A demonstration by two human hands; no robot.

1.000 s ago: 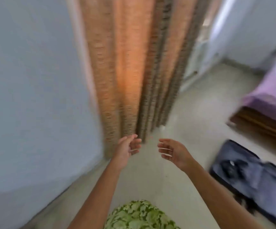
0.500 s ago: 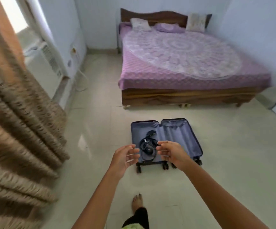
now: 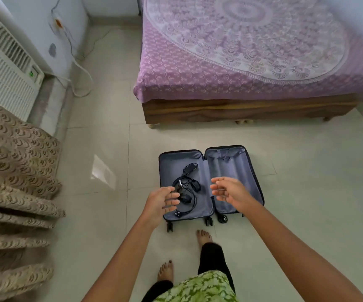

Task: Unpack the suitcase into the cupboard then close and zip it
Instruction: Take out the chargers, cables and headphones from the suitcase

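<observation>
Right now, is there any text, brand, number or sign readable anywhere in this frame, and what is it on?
None can be read.
Air conditioner: a small green display glows on its panel, too small to read.
Open suitcase, its black cables and the bedsheet: no lettering visible.

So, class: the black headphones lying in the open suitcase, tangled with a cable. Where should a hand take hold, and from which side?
Grip the headband arc of the headphones, coming straight down from above: it lies flat in the left half of the suitcase, and the arc looks thin enough to pinch. The cable loops around the earcups, so it will probably lift along.
</observation>
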